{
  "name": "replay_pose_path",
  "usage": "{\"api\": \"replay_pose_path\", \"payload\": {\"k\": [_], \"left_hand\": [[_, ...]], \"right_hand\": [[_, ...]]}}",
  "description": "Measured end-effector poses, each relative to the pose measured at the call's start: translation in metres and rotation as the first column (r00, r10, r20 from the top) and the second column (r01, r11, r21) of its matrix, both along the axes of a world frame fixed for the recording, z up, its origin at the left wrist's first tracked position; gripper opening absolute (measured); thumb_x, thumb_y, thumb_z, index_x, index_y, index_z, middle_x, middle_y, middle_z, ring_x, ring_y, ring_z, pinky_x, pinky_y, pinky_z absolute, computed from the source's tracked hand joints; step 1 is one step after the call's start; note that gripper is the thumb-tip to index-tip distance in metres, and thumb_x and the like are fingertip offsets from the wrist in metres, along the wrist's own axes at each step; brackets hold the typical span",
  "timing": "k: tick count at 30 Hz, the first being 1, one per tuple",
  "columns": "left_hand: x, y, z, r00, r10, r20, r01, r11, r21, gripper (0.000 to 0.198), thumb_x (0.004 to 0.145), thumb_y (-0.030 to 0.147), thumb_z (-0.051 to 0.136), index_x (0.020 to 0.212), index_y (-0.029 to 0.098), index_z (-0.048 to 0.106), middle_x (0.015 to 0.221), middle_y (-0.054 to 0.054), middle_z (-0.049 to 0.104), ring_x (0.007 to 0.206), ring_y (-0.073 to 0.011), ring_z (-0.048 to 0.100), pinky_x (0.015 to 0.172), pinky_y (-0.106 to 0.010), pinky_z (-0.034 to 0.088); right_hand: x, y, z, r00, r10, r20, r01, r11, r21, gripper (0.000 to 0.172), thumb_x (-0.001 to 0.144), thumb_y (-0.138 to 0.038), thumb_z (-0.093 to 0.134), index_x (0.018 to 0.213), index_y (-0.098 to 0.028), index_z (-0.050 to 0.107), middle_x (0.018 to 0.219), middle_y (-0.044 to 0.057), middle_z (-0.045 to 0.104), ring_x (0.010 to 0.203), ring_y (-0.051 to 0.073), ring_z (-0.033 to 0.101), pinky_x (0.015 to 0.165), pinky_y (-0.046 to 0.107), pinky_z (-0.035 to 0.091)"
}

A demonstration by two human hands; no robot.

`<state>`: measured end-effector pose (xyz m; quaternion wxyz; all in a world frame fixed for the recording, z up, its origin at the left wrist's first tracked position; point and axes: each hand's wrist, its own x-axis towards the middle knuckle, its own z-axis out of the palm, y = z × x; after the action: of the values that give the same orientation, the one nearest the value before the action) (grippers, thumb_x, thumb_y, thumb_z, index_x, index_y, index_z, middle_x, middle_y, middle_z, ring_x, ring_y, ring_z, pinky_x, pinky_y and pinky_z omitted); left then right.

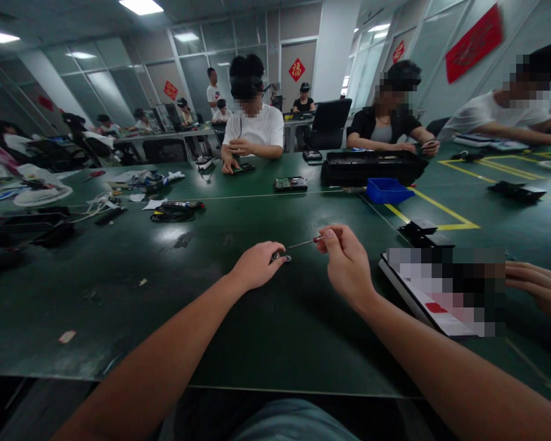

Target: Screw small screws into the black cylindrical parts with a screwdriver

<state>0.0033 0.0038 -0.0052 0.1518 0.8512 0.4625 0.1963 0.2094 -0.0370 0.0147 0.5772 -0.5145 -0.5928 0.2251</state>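
In the head view my right hand (346, 263) is closed around the handle of a thin screwdriver (302, 244). Its shaft points left, toward my other hand. My left hand (257, 264) has its fingers curled round a small shiny metal part (287, 259), held just over the green table (257, 343). The screwdriver's tip is close to that part; whether they touch I cannot tell. Most of the small part is covered by my fingers, so its exact kind does not show.
A hard drive (291, 184) lies ahead, near a long black casing (371, 166) and a blue bin (388, 190). At right are black brackets (425, 234), a pixelated white-edged object (422, 294) and another person's hand (539, 291). Coiled cables (177, 211) lie left. Co-workers sit opposite.
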Motion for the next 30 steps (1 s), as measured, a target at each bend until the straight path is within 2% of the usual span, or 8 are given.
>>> {"api": "replay_pose_path", "payload": {"k": [4, 10, 13, 17, 22, 25, 28, 30], "left_hand": [[0.006, 0.000, -0.007, 0.981, -0.016, -0.196, 0.035, 0.995, 0.092, 0.036, 0.100, 0.035, 0.049, 0.131, 0.024, 0.064, 0.109, -0.010, 0.065, 0.102, -0.0278, 0.061, 0.085, -0.041, 0.050], [0.010, 0.002, -0.006, 0.963, 0.004, -0.270, 0.023, 0.995, 0.095, 0.027, 0.096, 0.041, 0.057, 0.109, 0.020, 0.068, 0.104, -0.010, 0.065, 0.096, -0.0269, 0.061, 0.077, -0.037, 0.050], [0.005, 0.004, -0.004, 0.978, 0.023, -0.205, -0.015, 0.999, 0.042, 0.024, 0.095, 0.042, 0.060, 0.101, 0.019, 0.066, 0.100, -0.007, 0.067, 0.091, -0.0249, 0.063, 0.072, -0.034, 0.049], [-0.008, 0.006, -0.001, 0.995, 0.094, -0.026, -0.096, 0.993, -0.070, 0.026, 0.092, 0.045, 0.062, 0.096, 0.020, 0.065, 0.091, -0.006, 0.070, 0.081, -0.0230, 0.064, 0.069, -0.034, 0.047], [-0.029, 0.016, 0.007, 0.951, 0.201, 0.235, -0.189, 0.979, -0.074, 0.030, 0.089, 0.041, 0.064, 0.111, 0.022, 0.068, 0.101, -0.006, 0.070, 0.089, -0.0223, 0.064, 0.080, -0.035, 0.049], [-0.042, 0.023, 0.019, 0.863, 0.284, 0.417, -0.237, 0.958, -0.163, 0.029, 0.089, 0.042, 0.060, 0.106, 0.021, 0.072, 0.095, -0.006, 0.069, 0.080, -0.0185, 0.062, 0.073, -0.031, 0.049], [-0.061, 0.026, 0.032, 0.650, 0.427, 0.629, -0.244, 0.901, -0.359, 0.026, 0.084, 0.041, 0.063, 0.092, 0.017, 0.068, 0.082, -0.003, 0.063, 0.062, -0.0124, 0.054, 0.054, -0.024, 0.041], [-0.081, 0.025, 0.040, 0.497, 0.490, 0.717, -0.217, 0.869, -0.444, 0.023, 0.081, 0.038, 0.066, 0.086, 0.016, 0.063, 0.079, -0.002, 0.060, 0.058, -0.0102, 0.050, 0.049, -0.022, 0.038]], "right_hand": [[0.000, 0.000, 0.001, 1.000, -0.004, -0.020, 0.004, 1.000, -0.004, 0.024, 0.099, -0.044, 0.047, 0.098, -0.024, 0.060, 0.082, 0.003, 0.068, 0.077, 0.021, 0.064, 0.076, 0.038, 0.048], [0.000, 0.000, 0.000, 1.000, 0.000, -0.023, -0.001, 1.000, -0.003, 0.025, 0.099, -0.045, 0.047, 0.098, -0.024, 0.061, 0.081, 0.003, 0.067, 0.077, 0.021, 0.063, 0.075, 0.038, 0.049], [0.001, 0.000, 0.000, 1.000, 0.010, -0.026, -0.010, 1.000, -0.007, 0.026, 0.100, -0.045, 0.047, 0.099, -0.023, 0.061, 0.083, 0.004, 0.067, 0.077, 0.021, 0.063, 0.076, 0.038, 0.049], [0.001, -0.001, 0.002, 0.999, 0.025, -0.026, -0.025, 1.000, -0.015, 0.026, 0.099, -0.045, 0.047, 0.098, -0.023, 0.061, 0.082, 0.004, 0.067, 0.077, 0.021, 0.063, 0.076, 0.037, 0.049], [0.001, 0.001, 0.000, 0.999, 0.036, -0.006, -0.036, 0.999, -0.022, 0.027, 0.100, -0.046, 0.046, 0.098, -0.024, 0.061, 0.081, 0.003, 0.067, 0.078, 0.021, 0.064, 0.075, 0.037, 0.048], [0.002, 0.003, -0.003, 0.999, 0.051, -0.009, -0.052, 0.998, -0.030, 0.028, 0.100, -0.047, 0.045, 0.098, -0.024, 0.060, 0.081, 0.003, 0.067, 0.079, 0.021, 0.063, 0.076, 0.037, 0.048], [0.002, 0.004, -0.003, 0.998, 0.062, -0.018, -0.063, 0.997, -0.035, 0.026, 0.100, -0.046, 0.046, 0.098, -0.024, 0.060, 0.081, 0.003, 0.066, 0.078, 0.021, 0.063, 0.076, 0.037, 0.048], [0.001, 0.003, -0.002, 0.998, 0.067, -0.013, -0.067, 0.997, -0.044, 0.026, 0.100, -0.046, 0.046, 0.098, -0.024, 0.060, 0.081, 0.002, 0.066, 0.078, 0.021, 0.063, 0.076, 0.037, 0.047]]}}
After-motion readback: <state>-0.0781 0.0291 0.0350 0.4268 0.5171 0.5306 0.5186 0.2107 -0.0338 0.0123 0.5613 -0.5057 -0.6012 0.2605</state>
